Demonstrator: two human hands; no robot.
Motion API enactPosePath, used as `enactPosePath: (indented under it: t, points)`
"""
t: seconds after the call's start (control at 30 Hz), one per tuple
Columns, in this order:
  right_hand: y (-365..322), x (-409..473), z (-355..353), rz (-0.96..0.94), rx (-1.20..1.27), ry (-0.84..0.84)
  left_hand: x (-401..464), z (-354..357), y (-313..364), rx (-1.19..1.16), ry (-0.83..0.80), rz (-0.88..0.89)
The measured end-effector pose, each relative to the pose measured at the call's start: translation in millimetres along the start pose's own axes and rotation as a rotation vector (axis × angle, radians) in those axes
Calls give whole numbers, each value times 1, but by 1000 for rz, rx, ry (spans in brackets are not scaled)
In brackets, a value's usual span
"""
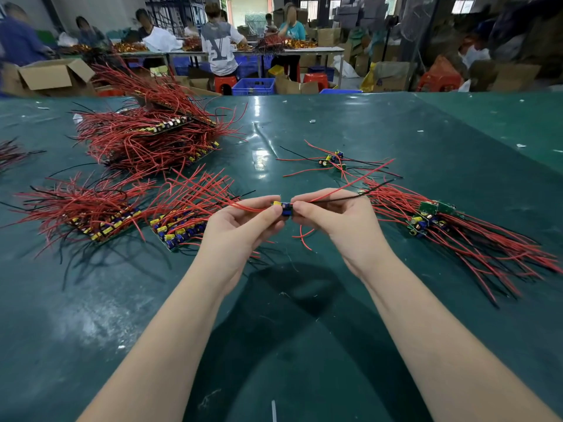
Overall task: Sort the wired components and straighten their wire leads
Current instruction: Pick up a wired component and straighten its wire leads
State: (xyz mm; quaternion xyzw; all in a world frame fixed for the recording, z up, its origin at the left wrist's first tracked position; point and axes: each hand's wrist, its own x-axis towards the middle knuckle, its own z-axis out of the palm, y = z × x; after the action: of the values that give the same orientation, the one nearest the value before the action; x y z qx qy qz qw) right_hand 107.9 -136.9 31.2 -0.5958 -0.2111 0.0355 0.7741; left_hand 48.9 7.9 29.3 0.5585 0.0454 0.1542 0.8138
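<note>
Red-leaded component (285, 207) pinched between left hand (240, 226) and right hand (332, 222).

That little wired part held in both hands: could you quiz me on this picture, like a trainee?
1. True or false: the small component rests on the green table.
2. Which hand holds the leads running off to the right: left hand or right hand?
3. Where is the tallest pile of red-wired boards: A) far left, B) near right, C) centre?

Key: 1 false, it is held above the table. 2 right hand. 3 A.
</note>
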Motion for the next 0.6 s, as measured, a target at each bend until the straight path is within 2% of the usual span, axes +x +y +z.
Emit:
enactPosePath:
  t: [0.2,0.43,0.6]
  points:
    - [0,-1,2,173,180,45,-2,1,-1,185,-10,127]
    - [0,-2,8,428,492,55,-5,4,1,138,-11,116]
    - [2,-2,9,473,526,71,-3,4,-1,104,21,82]
